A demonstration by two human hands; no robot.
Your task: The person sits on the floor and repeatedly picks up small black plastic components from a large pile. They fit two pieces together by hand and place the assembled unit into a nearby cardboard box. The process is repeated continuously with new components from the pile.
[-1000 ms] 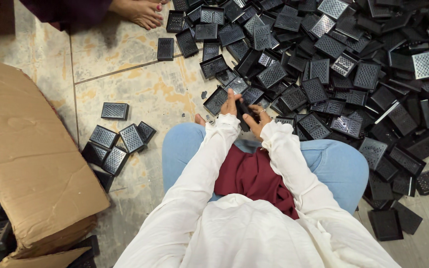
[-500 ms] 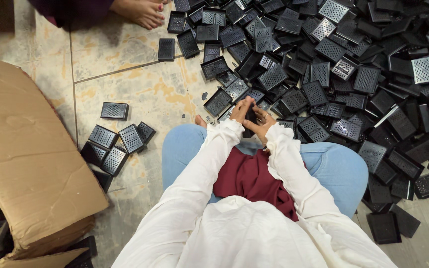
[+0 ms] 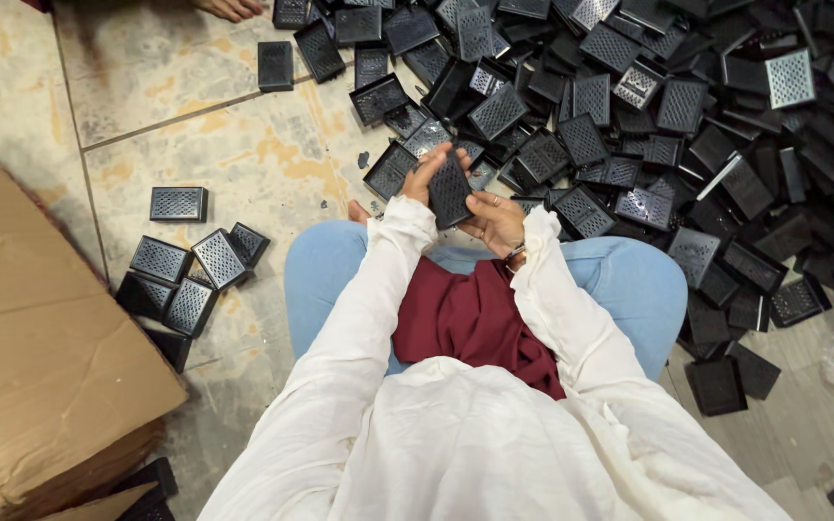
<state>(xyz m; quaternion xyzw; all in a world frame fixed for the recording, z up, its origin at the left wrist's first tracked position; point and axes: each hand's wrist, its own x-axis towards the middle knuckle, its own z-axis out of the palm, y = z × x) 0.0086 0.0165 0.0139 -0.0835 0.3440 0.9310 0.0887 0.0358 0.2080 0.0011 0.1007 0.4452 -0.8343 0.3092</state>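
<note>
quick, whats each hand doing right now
Left hand: closed on the left edge of the black perforated tray.
Right hand: holding the same tray from the right, fingers on its edge.

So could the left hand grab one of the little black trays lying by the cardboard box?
Probably yes, once it lets go. The left hand is holding a black grille piece together with the right hand. Only bare tiled floor separates it from the small cluster of trays.

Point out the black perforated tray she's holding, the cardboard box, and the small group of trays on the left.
held black perforated tray point(image 3: 451, 188), head view, middle of its perforated face
cardboard box point(image 3: 36, 338), head view, top flap
small group of trays point(image 3: 190, 270), head view, centre tray's grid
</note>
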